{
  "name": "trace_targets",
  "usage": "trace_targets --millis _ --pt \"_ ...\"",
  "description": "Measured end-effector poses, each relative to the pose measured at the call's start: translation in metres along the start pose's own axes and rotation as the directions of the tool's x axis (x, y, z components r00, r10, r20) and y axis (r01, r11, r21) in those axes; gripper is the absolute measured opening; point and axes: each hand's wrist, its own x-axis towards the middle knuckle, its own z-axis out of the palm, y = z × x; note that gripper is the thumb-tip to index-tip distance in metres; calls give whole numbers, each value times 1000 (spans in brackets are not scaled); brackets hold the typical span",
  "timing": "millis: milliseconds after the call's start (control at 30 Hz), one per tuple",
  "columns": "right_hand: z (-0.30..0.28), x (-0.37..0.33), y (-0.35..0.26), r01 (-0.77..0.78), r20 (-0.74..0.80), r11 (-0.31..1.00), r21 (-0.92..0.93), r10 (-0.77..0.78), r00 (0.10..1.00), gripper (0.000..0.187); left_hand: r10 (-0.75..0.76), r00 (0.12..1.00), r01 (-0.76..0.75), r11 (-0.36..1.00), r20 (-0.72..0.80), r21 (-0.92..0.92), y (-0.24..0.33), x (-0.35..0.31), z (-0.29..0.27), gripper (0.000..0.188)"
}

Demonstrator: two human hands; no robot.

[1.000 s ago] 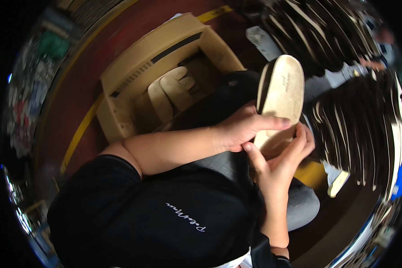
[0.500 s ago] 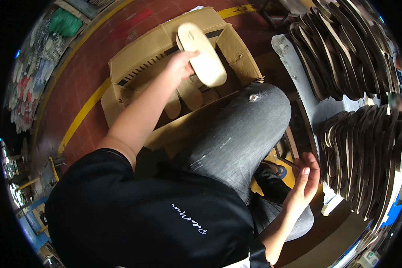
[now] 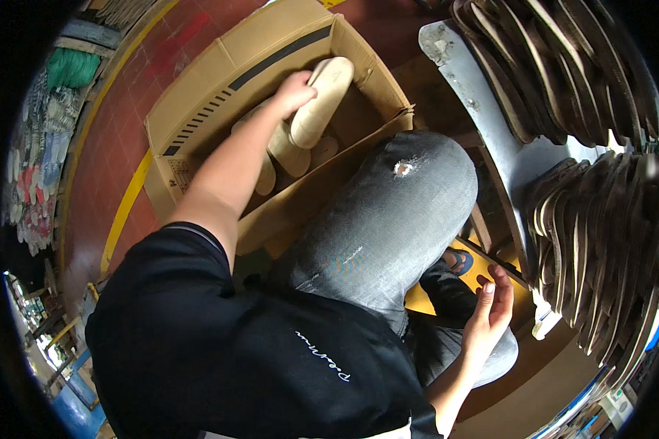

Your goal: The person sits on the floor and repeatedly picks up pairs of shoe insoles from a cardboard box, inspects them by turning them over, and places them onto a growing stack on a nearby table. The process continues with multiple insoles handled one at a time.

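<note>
My left hand (image 3: pixel 296 95) is closed on the edge of a pale beige shoe sole (image 3: pixel 325 99), held at a tilt over an open cardboard box (image 3: pixel 223 69). A second pale edge shows behind that sole, so it may be a pair. Other beige soles (image 3: pixel 291 157) lie inside the box under my hand and forearm. My right hand (image 3: pixel 490 304) hovers by my right knee with its fingers loosely bent and apart from the thumb. Nothing shows in it. A dark bar passes just behind its fingertips.
To the right, two stacks of dark-edged soles (image 3: pixel 549 66) (image 3: pixel 593 249) stand on a grey metal table (image 3: pixel 461 80). My raised leg (image 3: pixel 373 212) lies between box and table. Bundles of soles or gloves (image 3: pixel 40 161) line the far left, beyond a yellow floor line (image 3: pixel 127 208).
The held sole has come down into the box's right part and turned, its top now leaning right. My view has shifted slightly. My right hand stays nearly where it was.
</note>
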Motion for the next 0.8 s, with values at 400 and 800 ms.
trace_targets --millis 400,800 --pt "30 28 -13 98 120 992 -82 -87 989 48 -127 741 -629 209 659 749 76 17 54 37" --pt "15 26 5 -5 52 987 -160 14 999 45 -570 482 -737 148 666 660 -36 51 111 49"
